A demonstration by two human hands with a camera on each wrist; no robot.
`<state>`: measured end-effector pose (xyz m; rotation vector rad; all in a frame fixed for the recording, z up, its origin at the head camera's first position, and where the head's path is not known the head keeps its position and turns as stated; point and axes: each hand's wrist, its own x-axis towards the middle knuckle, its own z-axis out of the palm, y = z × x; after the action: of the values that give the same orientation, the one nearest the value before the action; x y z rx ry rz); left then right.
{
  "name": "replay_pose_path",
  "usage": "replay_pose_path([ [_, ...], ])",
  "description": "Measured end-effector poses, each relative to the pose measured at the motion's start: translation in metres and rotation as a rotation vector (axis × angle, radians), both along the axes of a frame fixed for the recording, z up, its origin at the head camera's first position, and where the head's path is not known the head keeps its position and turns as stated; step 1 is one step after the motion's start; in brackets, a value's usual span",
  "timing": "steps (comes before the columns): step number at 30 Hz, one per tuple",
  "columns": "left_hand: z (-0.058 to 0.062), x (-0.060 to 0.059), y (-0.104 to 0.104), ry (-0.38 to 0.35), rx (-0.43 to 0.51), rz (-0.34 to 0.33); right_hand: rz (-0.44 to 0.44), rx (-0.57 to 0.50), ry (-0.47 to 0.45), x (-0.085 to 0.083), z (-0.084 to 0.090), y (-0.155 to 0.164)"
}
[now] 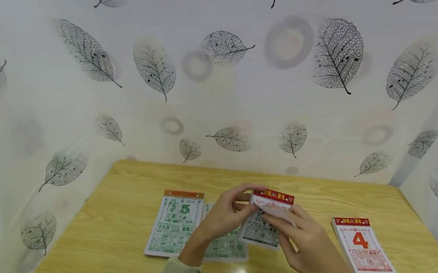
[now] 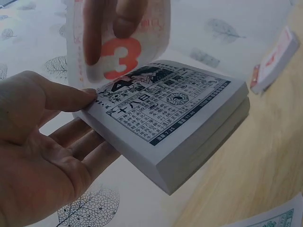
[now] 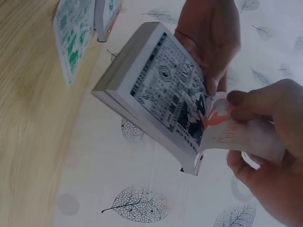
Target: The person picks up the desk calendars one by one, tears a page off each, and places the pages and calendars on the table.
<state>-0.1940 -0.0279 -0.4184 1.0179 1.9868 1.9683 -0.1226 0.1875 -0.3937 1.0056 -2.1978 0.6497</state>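
Observation:
A thick tear-off calendar [image 1: 260, 230] with a red header is held up over the table. My left hand [image 1: 224, 212] grips it from the left, the thumb on its printed face and the other fingers behind, as the left wrist view shows. The right hand [image 1: 308, 240] pinches the top page [image 3: 241, 137], which bears a red 3 [image 2: 120, 57] and is bent up from the block. Beneath it lies a page printed in black [image 2: 175, 99]. In the right wrist view the lifted page still meets the block near the header end.
On the wooden table [image 1: 122, 215], a larger green-printed calendar [image 1: 174, 227] lies at left, with a loose-looking green sheet [image 1: 227, 247] beside it, partly behind my left arm. A small calendar with a red 4 [image 1: 363, 247] lies at right. Leaf-patterned cloth [image 1: 223, 92] rises behind.

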Motion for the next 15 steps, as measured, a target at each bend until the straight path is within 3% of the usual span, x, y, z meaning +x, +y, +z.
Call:
replay_pose_path([
  [4,0.001,0.0,-0.001,0.019,0.014,-0.022,-0.037,0.014,0.129,-0.003,-0.001,-0.004],
  [7,0.002,0.0,-0.003,0.018,0.002,-0.033,-0.059,-0.025,0.169,-0.005,-0.003,-0.003],
  [15,0.003,0.0,-0.006,-0.021,0.017,-0.114,-0.05,-0.205,0.013,-0.013,-0.004,0.013],
])
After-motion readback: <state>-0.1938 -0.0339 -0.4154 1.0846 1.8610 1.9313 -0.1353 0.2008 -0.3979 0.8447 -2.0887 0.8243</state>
